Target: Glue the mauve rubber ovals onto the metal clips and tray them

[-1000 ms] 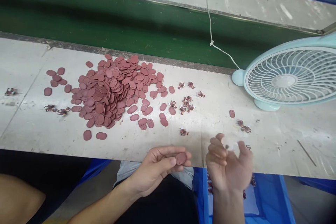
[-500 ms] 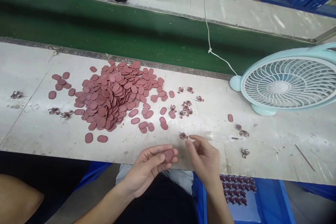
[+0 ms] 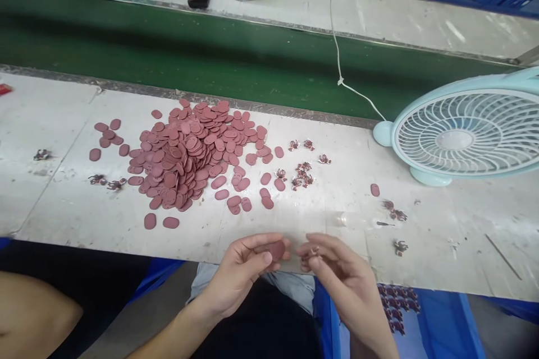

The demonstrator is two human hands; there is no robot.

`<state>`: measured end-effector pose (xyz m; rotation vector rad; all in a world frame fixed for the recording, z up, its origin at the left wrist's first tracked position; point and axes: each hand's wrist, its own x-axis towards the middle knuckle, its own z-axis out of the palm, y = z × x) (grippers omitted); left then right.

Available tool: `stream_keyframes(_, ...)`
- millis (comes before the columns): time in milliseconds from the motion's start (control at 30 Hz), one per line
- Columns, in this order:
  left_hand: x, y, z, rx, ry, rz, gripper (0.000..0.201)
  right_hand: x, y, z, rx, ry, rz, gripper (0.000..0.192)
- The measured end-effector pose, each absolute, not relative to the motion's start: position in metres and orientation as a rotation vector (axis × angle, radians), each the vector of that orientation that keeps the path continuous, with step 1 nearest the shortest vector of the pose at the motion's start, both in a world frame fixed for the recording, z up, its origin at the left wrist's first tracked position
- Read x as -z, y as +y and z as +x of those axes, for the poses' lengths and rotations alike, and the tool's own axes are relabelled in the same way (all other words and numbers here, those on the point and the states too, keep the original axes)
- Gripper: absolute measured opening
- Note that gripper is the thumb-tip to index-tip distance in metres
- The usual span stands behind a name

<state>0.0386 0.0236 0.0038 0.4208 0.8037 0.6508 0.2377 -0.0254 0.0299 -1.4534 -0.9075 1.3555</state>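
Over the near edge of the worktop (image 3: 295, 216), holds one flat maroon disc (image 3: 277, 250) in the left hand (image 3: 240, 269), thumb pressing against curled fingers. Just across from that hand, apart from the disc, pinches a small brown-and-white part (image 3: 310, 253) between thumb and fingertips of the right hand (image 3: 349, 280); too blurred to tell the exact shape. Judging by looks, weighs very little: the disc seems thin, stiff and matt, so unlikely to slip, yet easy to twist askew. Best gripped by the rim, leaving the face uncovered. As for the small part, looks light and spiky, perhaps fragile at the thin projections; better taken gently around the middle. Ahead and left of the left hand, see a heap of discs (image 3: 181, 157); ahead and left of the right, see loose parts (image 3: 303, 175). Behind the right hand, below the worktop, notice a blue tray (image 3: 448, 320) bearing rows of similar pieces.
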Motion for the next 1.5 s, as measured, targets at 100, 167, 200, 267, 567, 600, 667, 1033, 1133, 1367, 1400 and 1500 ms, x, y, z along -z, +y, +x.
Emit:
stream_keyframes(100, -0.003, 0.021, 0.042, -0.673, 0.802, 0.52, 0.029, -0.039, -0.036, 0.235, -1.387, -0.929, -1.394, 0.019)
stream_keyframes(167, -0.003, 0.02, 0.043, -0.688, 0.781, 0.575, 0.029, -0.04, -0.036, 0.232, -1.342, -0.945, -1.363, 0.02)
stream_keyframes(200, -0.004, 0.019, 0.044, -0.693, 0.77, 0.594, 0.029, -0.04, -0.036, 0.23, -1.322, -0.957, -1.349, 0.021)
stream_keyframes(267, -0.005, 0.018, 0.045, -0.696, 0.746, 0.617, 0.028, -0.039, -0.035, 0.226, -1.309, -0.982, -1.344, 0.024)
stream_keyframes(567, -0.006, 0.018, 0.045, -0.71, 0.725, 0.639, 0.025, -0.039, -0.036, 0.22, -1.38, -0.989, -1.448, 0.021)
stream_keyframes(600, -0.005, 0.018, 0.045, -0.711, 0.722, 0.631, 0.025, -0.039, -0.036, 0.221, -1.385, -0.995, -1.458, 0.022)
stream_keyframes(667, -0.004, 0.018, 0.044, -0.707, 0.722, 0.604, 0.022, -0.04, -0.035, 0.223, -1.383, -1.019, -1.467, 0.022)
stream_keyframes(1033, -0.003, 0.013, 0.051, -0.707, 0.759, 0.584, 0.009, -0.043, -0.029, 0.231, -1.487, -1.006, -1.483, 0.017)
stream_keyframes(1133, -0.003, 0.011, 0.053, -0.732, 0.792, 0.59, 0.012, -0.04, -0.03, 0.229, -1.504, -0.923, -1.435, 0.013)
stream_keyframes(1367, -0.002, 0.012, 0.059, -0.763, 0.819, 0.624, 0.013, -0.03, -0.028, 0.224, -1.509, -0.774, -1.345, 0.012)
stream_keyframes(1400, -0.002, 0.012, 0.061, -0.769, 0.809, 0.628, 0.013, -0.027, -0.028, 0.223, -1.506, -0.749, -1.329, 0.013)
stream_keyframes(1500, -0.001, 0.014, 0.062, -0.761, 0.808, 0.677, 0.012, -0.018, -0.032, 0.223, -1.495, -0.641, -1.28, 0.015)
